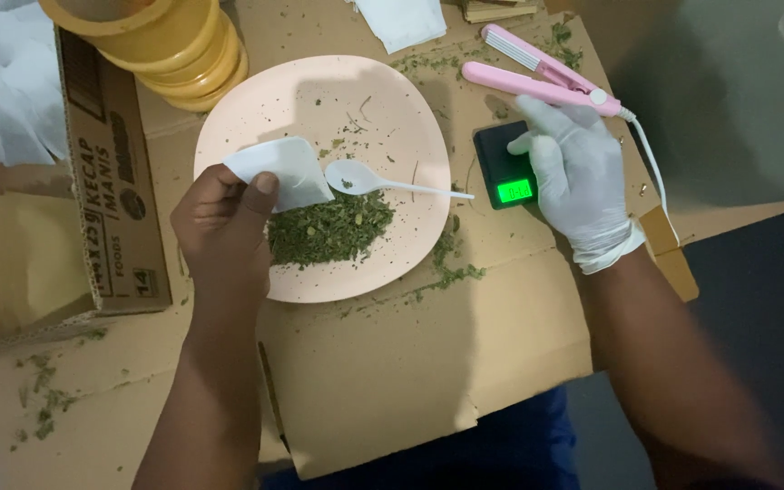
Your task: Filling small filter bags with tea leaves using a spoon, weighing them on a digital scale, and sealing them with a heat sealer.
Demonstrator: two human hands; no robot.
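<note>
My left hand (225, 227) is bare and pinches a small white paper pouch (285, 170) over the pale pink plate (383, 109). A heap of dried green leaf bits (328, 229) lies on the plate beside a white plastic spoon (374, 181). My right hand (577, 172) wears a white glove and rests its fingers on a small black digital scale (501, 163) with a lit green display. It holds nothing.
A pink mini heat sealer (537, 77) with a white cord lies beyond the scale. Stacked yellow containers (170, 45) stand at the top left. A printed carton (111, 181) sits to the left. Everything rests on flattened cardboard (392, 363) strewn with green crumbs.
</note>
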